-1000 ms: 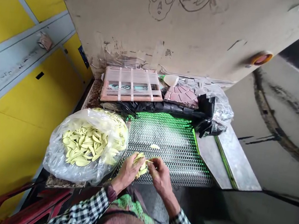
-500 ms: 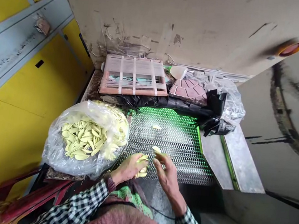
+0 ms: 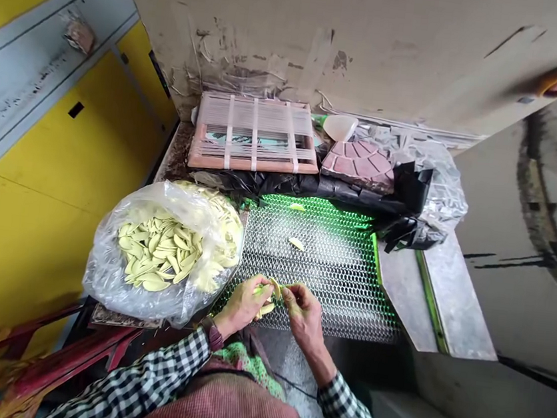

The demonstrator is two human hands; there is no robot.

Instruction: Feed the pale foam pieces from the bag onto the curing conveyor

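My left hand (image 3: 242,305) is closed round several flat, leaf-shaped pale yellow pieces (image 3: 266,309) over the near edge of a metal mesh belt (image 3: 321,274). Close beside it, my right hand (image 3: 304,312) pinches one such piece (image 3: 276,288) between thumb and fingertips, at the left hand's fingers. Farther up the belt lie two single pieces, a nearer one (image 3: 297,243) and a farther one (image 3: 297,207) in green light. Left of the belt, a clear plastic bag (image 3: 105,270) stands open, full of the same pieces (image 3: 158,249).
Behind the belt, a wooden frame wrapped in pale strands (image 3: 256,164) lies beside a pinkish patterned slab (image 3: 358,164) and black plastic sheeting (image 3: 411,190). A metal plate (image 3: 454,296) flanks the belt on the right. A beige panel (image 3: 298,37) rises at the back.
The two loose pieces have moved away from me up the belt, the nearer one now free of my right hand. My right hand has come back to the pieces at my left hand.
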